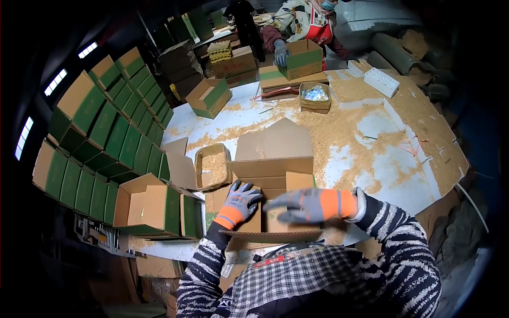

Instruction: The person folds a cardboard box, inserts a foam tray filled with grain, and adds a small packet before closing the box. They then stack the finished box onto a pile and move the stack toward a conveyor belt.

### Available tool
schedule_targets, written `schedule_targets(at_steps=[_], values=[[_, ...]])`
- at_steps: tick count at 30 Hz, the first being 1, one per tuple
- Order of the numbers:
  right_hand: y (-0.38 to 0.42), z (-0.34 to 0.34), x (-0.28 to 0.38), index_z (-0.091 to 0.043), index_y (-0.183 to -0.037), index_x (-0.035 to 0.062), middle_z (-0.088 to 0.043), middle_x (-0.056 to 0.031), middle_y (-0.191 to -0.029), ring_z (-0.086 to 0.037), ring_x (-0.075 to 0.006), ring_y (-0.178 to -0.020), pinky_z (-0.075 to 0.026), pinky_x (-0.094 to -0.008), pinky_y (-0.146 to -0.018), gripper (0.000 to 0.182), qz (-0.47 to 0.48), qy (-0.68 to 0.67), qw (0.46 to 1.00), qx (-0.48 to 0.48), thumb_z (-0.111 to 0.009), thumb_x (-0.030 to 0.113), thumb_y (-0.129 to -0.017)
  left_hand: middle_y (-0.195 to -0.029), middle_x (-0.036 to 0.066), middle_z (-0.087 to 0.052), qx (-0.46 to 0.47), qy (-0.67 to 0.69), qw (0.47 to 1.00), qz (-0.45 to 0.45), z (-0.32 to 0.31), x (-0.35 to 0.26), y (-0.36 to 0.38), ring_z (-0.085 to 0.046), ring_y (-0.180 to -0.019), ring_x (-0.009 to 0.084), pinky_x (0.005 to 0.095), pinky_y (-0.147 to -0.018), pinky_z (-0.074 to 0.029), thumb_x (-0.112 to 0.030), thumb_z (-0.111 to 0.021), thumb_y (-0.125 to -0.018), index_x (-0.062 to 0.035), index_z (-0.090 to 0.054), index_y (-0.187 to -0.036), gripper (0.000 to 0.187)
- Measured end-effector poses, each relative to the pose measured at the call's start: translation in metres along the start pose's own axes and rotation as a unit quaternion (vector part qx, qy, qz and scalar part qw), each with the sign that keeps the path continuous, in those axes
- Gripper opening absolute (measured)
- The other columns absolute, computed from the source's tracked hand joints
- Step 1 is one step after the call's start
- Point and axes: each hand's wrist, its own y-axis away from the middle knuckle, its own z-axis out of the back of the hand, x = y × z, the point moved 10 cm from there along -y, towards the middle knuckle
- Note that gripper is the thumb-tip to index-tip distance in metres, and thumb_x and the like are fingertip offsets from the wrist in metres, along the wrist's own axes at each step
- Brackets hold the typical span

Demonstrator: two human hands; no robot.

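Note:
An open cardboard box (pixel 273 167) stands in front of me on the table, its far flap (pixel 273 140) raised. My left hand (pixel 242 201), in a grey glove with an orange cuff, rests its fingers on the brown cardboard at the box's left side. Over the box opening is my right hand (pixel 305 205), gloved alike and slightly blurred. Its fingers point left and are apart, with nothing visible in them. Part of the box's inside is hidden beneath this hand. Left of the box sits a basket (pixel 213 186) holding sawdust-like material.
Green-and-brown boxes (pixel 119 140) are stacked at the left, with an open box (pixel 154 212) nearer me. Loose tan material (pixel 344 127) covers much of the white table (pixel 379 169). Across it, a co-worker (pixel 305 26) handles another box (pixel 305 61) beside a basket of packets (pixel 315 95).

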Motion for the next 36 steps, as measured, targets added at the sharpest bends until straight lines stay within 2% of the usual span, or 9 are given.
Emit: schedule_targets(at_steps=[4,6,12,15,21,24,27,32,36], values=[[-0.021,-0.06,-0.062,-0.029,-0.15,0.0212,-0.052,-0.0203,-0.134,-0.047,-0.0392,-0.126,-0.021,-0.0515,-0.115,0.067,-0.048,0.264,0.952,0.15,-0.042,0.055,-0.093,-0.119,0.006,-0.065,-0.077,0.302,0.949,0.053,0.008,0.033,0.0,-0.054,-0.118,0.0289,0.0411,-0.108,-0.035,-0.015,-0.063,-0.083,-0.0171,-0.064,-0.119,0.036],[-0.032,-0.024,-0.081,-0.026,-0.151,0.0186,-0.061,-0.0219,-0.116,-0.05,-0.0387,-0.119,-0.029,-0.0473,-0.11,0.069,0.048,0.327,0.943,0.048,-0.052,0.042,-0.092,-0.123,0.012,-0.061,-0.246,0.646,0.709,0.143,0.02,0.079,0.035,-0.064,-0.102,0.0207,0.0298,-0.093,-0.049,-0.008,-0.05,-0.095,0.0051,-0.058,-0.12,0.03],[0.036,0.068,-0.063,-0.032,-0.149,0.0115,-0.056,-0.0196,-0.129,-0.049,-0.0353,-0.123,-0.035,-0.0415,-0.106,0.061,0.094,-0.057,0.913,-0.392,-0.057,0.027,-0.095,-0.125,0.006,-0.057,-0.339,0.688,0.58,0.274,-0.025,0.106,0.101,-0.059,-0.102,0.0156,0.0274,-0.087,-0.047,-0.038,-0.052,-0.098,-0.0007,-0.047,-0.136,0.053],[0.038,0.015,-0.117,-0.008,-0.153,0.0058,-0.021,-0.0136,-0.157,-0.024,-0.0252,-0.143,-0.025,-0.0331,-0.115,0.068,0.079,-0.155,0.835,-0.523,-0.049,0.021,-0.1,-0.112,0.01,-0.064,-0.242,0.589,0.751,0.178,0.113,0.015,0.042,-0.058,-0.098,0.0139,0.0273,-0.083,-0.048,-0.015,-0.062,-0.088,0.0042,-0.051,-0.132,0.049],[0.06,-0.137,-0.239,-0.045,-0.141,0.0145,-0.052,-0.0107,-0.136,-0.057,-0.0276,-0.114,-0.053,-0.0421,-0.087,0.058,-0.125,-0.506,0.851,-0.06,-0.064,0.036,-0.091,-0.098,0.022,-0.066,0.235,0.065,0.97,-0.01,-0.055,-0.074,-0.011,-0.063,-0.092,0.0397,0.0463,-0.082,-0.05,-0.036,-0.064,-0.08,-0.0168,-0.056,-0.131,0.055],[0.188,-0.003,-0.285,-0.065,-0.121,0.0086,-0.067,-0.0102,-0.117,-0.062,-0.0193,-0.106,-0.051,-0.033,-0.09,0.04,-0.217,-0.336,0.856,-0.328,-0.064,0.034,-0.091,-0.088,0.014,-0.07,0.195,0.171,0.965,-0.028,-0.026,-0.098,-0.007,-0.067,-0.086,0.0328,0.0409,-0.081,-0.051,-0.042,-0.073,-0.073,-0.0169,-0.058,-0.13,0.064],[0.444,0.108,-0.368,-0.062,-0.122,0.0044,-0.067,-0.0112,-0.116,-0.062,-0.0177,-0.106,-0.047,-0.0296,-0.094,0.04,-0.217,-0.127,0.57,-0.782,-0.068,0.028,-0.089,-0.112,0.014,-0.062,0.379,0.257,0.881,0.116,-0.109,-0.005,0.033,-0.058,-0.096,0.022,0.0342,-0.083,-0.048,-0.026,-0.064,-0.093,-0.0004,-0.056,-0.127,0.044],[0.779,0.054,-0.398,-0.031,-0.144,-0.0011,-0.041,-0.0245,-0.143,-0.042,-0.0356,-0.13,-0.036,-0.042,-0.104,0.089,-0.505,0.131,0.037,-0.852,-0.069,0.048,-0.081,-0.101,0.02,-0.065,-0.071,0.295,0.935,0.182,0.015,-0.039,-0.037,-0.061,-0.094,0.0306,0.0406,-0.088,-0.048,-0.017,-0.066,-0.09,0.0032,-0.065,-0.105,0.026],[0.83,0.049,-0.481,-0.058,-0.123,-0.0044,-0.061,-0.0178,-0.122,-0.057,-0.0342,-0.11,-0.042,-0.0417,-0.098,0.062,-0.373,-0.209,0.262,-0.865,-0.064,0.046,-0.087,-0.129,0.017,-0.059,-0.259,0.103,0.946,0.167,0.061,-0.023,-0.045,-0.053,-0.122,0.0257,0.0366,-0.104,-0.039,-0.012,-0.066,-0.085,-0.0005,-0.057,-0.128,0.046]])
